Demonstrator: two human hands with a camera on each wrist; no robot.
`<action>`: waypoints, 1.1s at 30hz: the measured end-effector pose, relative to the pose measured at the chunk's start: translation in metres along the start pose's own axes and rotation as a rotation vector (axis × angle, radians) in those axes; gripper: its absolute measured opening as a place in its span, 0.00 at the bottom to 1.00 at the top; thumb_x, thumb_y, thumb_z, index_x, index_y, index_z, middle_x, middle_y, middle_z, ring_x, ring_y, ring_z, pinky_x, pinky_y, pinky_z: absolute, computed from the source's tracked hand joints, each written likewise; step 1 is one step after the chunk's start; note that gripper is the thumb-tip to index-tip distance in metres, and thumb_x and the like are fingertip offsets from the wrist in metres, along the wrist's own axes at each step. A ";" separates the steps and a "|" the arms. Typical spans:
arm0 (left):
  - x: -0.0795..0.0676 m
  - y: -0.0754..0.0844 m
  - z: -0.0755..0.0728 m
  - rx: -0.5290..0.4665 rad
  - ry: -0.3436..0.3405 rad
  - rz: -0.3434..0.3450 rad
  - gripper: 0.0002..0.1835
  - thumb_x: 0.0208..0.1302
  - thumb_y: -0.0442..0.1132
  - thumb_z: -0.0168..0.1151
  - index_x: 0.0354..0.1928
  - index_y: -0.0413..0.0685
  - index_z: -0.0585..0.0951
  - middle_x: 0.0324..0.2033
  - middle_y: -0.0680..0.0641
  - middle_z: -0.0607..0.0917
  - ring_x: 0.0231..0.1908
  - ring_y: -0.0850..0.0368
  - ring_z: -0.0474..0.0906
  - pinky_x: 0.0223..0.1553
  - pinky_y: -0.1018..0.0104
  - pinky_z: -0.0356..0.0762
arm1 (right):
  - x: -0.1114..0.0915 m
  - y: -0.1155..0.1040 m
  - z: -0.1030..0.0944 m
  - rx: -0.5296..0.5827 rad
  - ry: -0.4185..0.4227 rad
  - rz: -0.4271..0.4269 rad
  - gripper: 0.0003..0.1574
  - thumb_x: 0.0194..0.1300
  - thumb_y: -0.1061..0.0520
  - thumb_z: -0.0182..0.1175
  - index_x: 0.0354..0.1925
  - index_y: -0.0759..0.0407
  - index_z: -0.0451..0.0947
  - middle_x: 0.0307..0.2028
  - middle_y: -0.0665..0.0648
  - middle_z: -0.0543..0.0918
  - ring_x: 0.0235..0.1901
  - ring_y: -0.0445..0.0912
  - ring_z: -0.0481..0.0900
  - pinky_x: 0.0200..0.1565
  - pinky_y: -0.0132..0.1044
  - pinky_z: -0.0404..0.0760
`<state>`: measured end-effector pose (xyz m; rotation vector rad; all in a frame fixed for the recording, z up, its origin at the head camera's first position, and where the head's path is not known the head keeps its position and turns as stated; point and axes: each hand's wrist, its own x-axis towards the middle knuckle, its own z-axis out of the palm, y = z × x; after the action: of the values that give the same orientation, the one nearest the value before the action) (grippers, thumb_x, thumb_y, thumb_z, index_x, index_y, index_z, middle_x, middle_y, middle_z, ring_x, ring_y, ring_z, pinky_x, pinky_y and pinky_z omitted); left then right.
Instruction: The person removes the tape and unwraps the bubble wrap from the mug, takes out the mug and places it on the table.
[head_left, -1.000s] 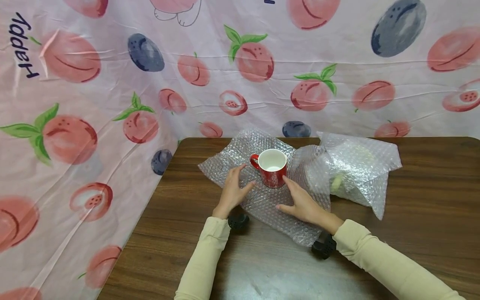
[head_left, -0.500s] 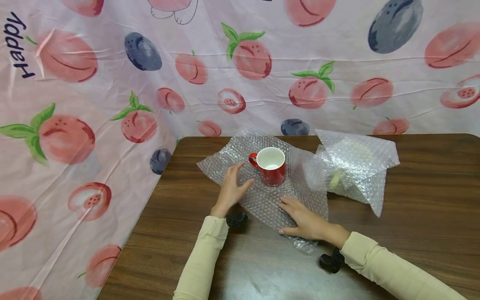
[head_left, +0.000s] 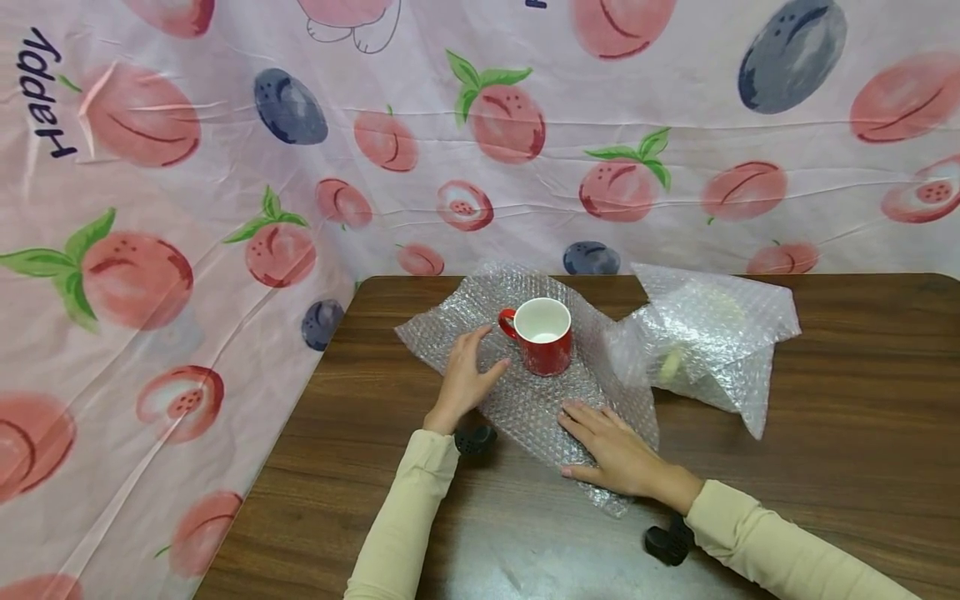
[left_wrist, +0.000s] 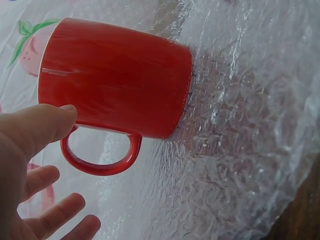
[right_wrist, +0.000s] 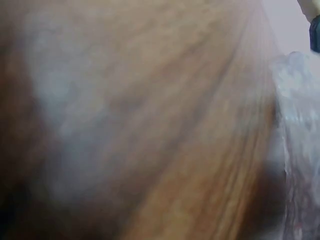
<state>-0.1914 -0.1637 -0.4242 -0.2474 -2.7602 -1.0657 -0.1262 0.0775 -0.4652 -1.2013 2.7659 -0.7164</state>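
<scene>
A red mug (head_left: 546,353) with a white inside stands upright on a sheet of bubble wrap (head_left: 517,404), its handle (left_wrist: 102,170) pointing left in the head view. My left hand (head_left: 463,379) is held with fingers spread just left of the mug, near the handle, and holds nothing; in the left wrist view its thumb (left_wrist: 52,122) overlaps the mug's side. My right hand (head_left: 611,450) lies with extended fingers on the near right part of the bubble wrap, in front of the mug. The right wrist view is mostly blurred wood grain, with bubble wrap (right_wrist: 302,135) along its right side.
A bubble-wrapped bundle (head_left: 708,333) with something pale yellow-green inside lies right of the mug, close against the sheet. All this rests on a dark wooden table (head_left: 847,417). A fruit-patterned cloth (head_left: 510,208) hangs behind the table and along its left.
My right hand has moved from the mug's right side toward me, down onto the bubble wrap. The raised right part of the wrap has flattened. My left hand stays almost still.
</scene>
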 end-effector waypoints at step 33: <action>0.012 0.004 -0.001 -0.041 -0.030 -0.036 0.32 0.54 0.43 0.62 0.60 0.42 0.64 0.51 0.38 0.68 0.51 0.45 0.65 0.47 0.50 0.67 | -0.006 0.008 -0.009 0.222 -0.071 -0.010 0.44 0.50 0.50 0.64 0.61 0.65 0.60 0.63 0.67 0.54 0.60 0.64 0.51 0.54 0.63 0.50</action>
<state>-0.2019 -0.1602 -0.4178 -0.2220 -2.7812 -1.1376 -0.1298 0.0897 -0.4614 -1.1719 2.5438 -0.9337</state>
